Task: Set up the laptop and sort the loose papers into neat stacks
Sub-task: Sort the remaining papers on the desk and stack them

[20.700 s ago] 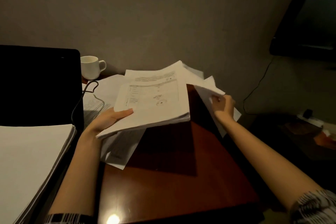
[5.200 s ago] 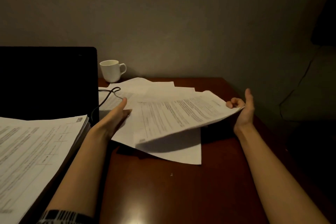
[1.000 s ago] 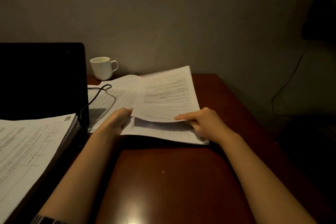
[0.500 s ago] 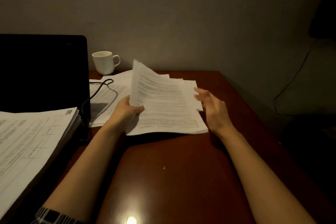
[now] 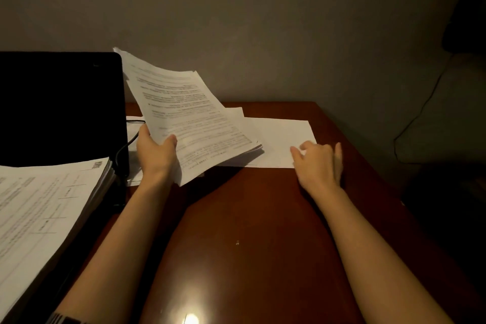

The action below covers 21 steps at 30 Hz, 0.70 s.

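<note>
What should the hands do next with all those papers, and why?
Probably the right hand should pick up the blank sheet it touches on the table and add it to the bundle of papers the left hand grips tilted above the table. That sheet lies flat and apart from the bundle.

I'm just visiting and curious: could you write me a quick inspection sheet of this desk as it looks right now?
Surface: dark red wooden desk, glossy, with a light glare.
Job's things: open laptop, screen dark; tall paper stack over it; blank sheet flat.
Clutter: nothing seen.
Hands: left hand grips a lifted bundle of papers; right hand touches the blank sheet.
Cables: black cable beside laptop.
Surroundings: plain wall.
</note>
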Available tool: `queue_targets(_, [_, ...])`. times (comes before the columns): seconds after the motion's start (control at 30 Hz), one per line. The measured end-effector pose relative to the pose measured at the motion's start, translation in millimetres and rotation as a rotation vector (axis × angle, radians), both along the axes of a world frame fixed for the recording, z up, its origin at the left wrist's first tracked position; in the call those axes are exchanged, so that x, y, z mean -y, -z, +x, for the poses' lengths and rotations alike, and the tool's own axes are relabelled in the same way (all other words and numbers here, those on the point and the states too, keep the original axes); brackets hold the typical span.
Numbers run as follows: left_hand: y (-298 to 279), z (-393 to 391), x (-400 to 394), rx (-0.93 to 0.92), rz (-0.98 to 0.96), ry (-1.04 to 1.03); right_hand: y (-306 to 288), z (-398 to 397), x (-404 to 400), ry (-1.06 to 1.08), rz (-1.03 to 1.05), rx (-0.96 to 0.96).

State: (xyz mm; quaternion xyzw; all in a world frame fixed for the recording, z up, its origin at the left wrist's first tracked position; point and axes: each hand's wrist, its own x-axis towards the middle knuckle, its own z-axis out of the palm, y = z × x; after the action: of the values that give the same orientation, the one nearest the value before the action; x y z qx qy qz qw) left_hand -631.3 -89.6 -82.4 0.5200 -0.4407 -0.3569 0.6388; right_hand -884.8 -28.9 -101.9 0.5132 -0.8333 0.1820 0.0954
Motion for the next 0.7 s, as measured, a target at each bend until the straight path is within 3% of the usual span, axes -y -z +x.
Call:
queue_targets(0.07, [-3, -2, -2, -0.015, 0.039, 0.067, -2, -11, -5, 0.150, -0.042, 0.046])
queue_targets(0.17, [-5, -6, -7, -0.048, 0.151, 0.221, -1, -29, -5, 0.314, 0.135, 0.245])
queue_targets(0.27, [-9, -7, -13, -0.132, 0.286, 0.394, -2, -45, -4, 0.392, 0.201, 0.444])
queue_targets(0.37, [-11, -8, -15, -0.103, 0.346, 0.483, -7, -58, -4, 0.454, 0.167, 0.541])
queue_targets(0.53, [-10, -14, -18, -0.094, 0.368, 0.499, -17, -85, -23, 0.540, -0.079, 0.802])
queue_targets(0.7, [-5, -25, -21, -0.088, 0.362, 0.567, -20, -73, -35, 0.573, -0.404, 0.752])
